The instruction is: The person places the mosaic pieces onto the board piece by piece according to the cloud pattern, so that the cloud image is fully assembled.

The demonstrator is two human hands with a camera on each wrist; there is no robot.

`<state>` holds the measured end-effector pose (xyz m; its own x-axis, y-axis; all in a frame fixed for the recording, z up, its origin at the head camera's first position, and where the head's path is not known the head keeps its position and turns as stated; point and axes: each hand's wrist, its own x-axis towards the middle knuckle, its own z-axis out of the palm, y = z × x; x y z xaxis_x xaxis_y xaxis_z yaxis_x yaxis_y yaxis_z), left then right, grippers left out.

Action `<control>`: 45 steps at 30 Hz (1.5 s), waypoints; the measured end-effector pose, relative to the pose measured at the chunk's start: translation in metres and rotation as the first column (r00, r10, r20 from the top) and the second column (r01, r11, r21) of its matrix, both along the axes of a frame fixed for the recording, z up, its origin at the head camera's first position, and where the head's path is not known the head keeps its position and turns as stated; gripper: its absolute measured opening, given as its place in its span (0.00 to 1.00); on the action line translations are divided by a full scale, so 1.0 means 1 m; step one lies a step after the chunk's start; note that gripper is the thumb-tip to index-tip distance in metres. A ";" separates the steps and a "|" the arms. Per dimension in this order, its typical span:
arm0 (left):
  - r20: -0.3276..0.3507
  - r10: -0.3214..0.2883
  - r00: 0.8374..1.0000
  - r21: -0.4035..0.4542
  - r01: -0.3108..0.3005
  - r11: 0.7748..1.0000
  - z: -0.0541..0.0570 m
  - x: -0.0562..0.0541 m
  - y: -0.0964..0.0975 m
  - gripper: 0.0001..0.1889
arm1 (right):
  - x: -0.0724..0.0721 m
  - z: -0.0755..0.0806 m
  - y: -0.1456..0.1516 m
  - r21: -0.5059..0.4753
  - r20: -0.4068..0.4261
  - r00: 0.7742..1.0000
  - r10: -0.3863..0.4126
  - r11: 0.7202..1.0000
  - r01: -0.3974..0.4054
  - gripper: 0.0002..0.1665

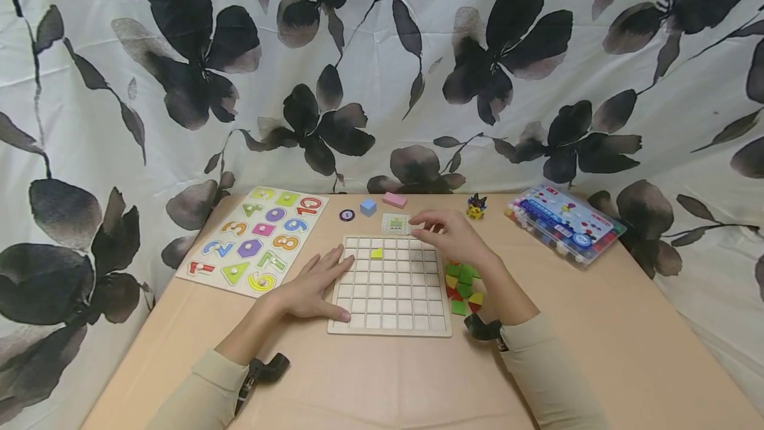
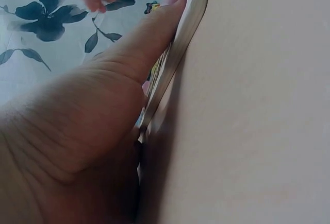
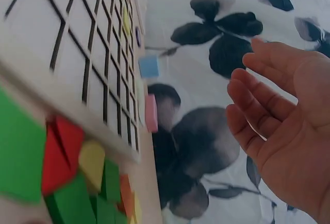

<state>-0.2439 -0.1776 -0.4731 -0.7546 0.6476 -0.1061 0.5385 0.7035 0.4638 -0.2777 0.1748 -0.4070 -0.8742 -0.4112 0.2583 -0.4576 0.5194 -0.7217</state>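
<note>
Your left hand (image 1: 307,289) lies with fingers spread and straight at the left edge of the white grid board (image 1: 390,287); the thumb rests on the lower left part of its rim. This hand does not grip anything around, it only touches the board from the side. Your right hand (image 1: 450,234) is raised over the upper right corner of the board, with the fingers loosely bent and parted, and the right wrist view shows nothing held in them. In the head view its fingertips appear just beside the small pattern card (image 1: 395,224), but the wrist view shows them in the air.

The board lies flat on the table (image 1: 627,337), in front of you, and one yellow piece (image 1: 377,253) sits in its upper left part. Along its right edge, below your right forearm, there is a loose heap of green, red and yellow tiles (image 1: 463,287). Behind the card you have a pink block (image 1: 394,200), and to the left of this block a blue cube (image 1: 368,208).
</note>
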 end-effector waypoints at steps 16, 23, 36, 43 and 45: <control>-0.006 0.000 1.000 0.021 0.000 1.000 -0.006 0.003 0.001 0.63 | -0.017 -0.030 0.074 0.231 0.256 0.965 -0.065 0.973 0.005 0.13; -0.012 0.002 1.000 0.016 -0.002 1.000 -0.003 0.004 0.003 0.63 | -0.022 -0.043 0.078 0.264 0.317 0.948 -0.017 0.962 -0.070 0.11; -0.039 0.002 0.999 -0.003 -0.002 1.000 -0.004 0.005 0.006 0.63 | -0.023 -0.045 0.077 0.235 0.317 0.948 0.004 0.969 -0.083 0.06; -0.044 0.003 0.999 -0.011 -0.003 1.000 -0.002 0.004 0.006 0.63 | -0.022 -0.039 0.079 0.189 0.331 0.943 -0.030 0.981 -0.035 0.05; -0.043 0.005 0.999 -0.013 -0.005 1.000 -0.001 0.004 0.006 0.63 | -0.023 -0.037 0.078 0.162 0.305 0.951 -0.046 0.987 -0.004 0.06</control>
